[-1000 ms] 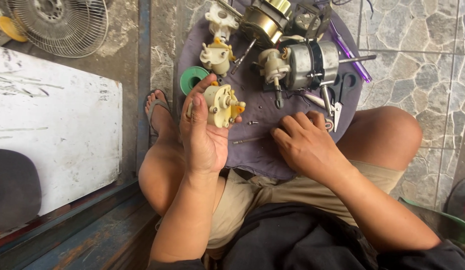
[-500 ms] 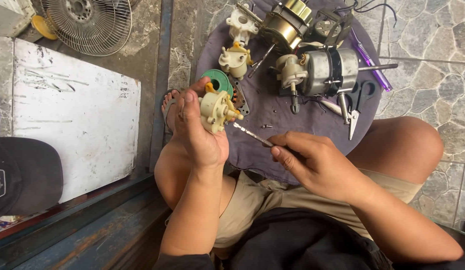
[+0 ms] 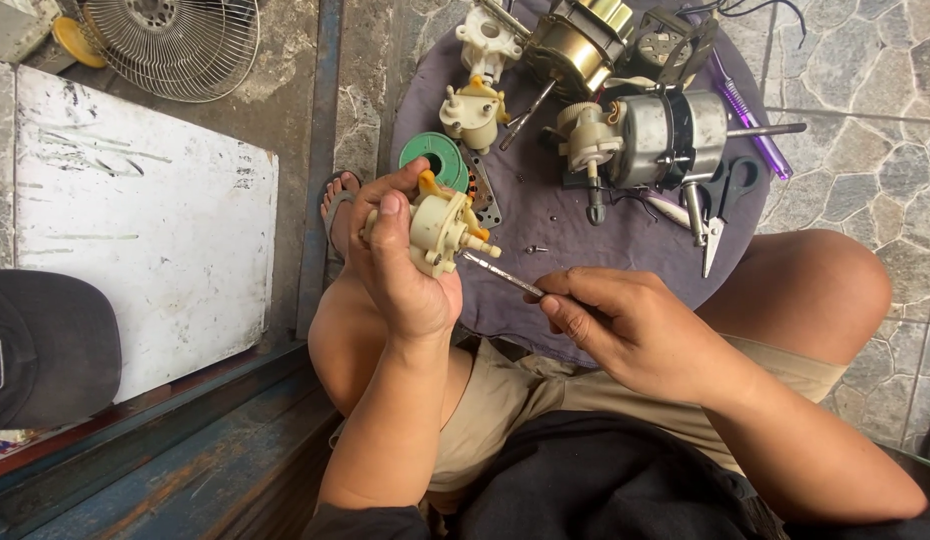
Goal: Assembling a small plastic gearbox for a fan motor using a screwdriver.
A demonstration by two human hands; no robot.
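I see left hand (image 3: 400, 265) wrapped around cream plastic gearbox (image 3: 440, 228), thumb across its near face, raised over purple cloth (image 3: 545, 215). Right hand (image 3: 635, 330) pinches thin screwdriver (image 3: 500, 272), tip touching gearbox underside. Motor (image 3: 665, 135), scissors (image 3: 725, 205) and green spool (image 3: 435, 158) lie just beyond.

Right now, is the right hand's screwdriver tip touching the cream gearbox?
Yes: the right hand holds the screwdriver against the cream gearbox in the left hand.
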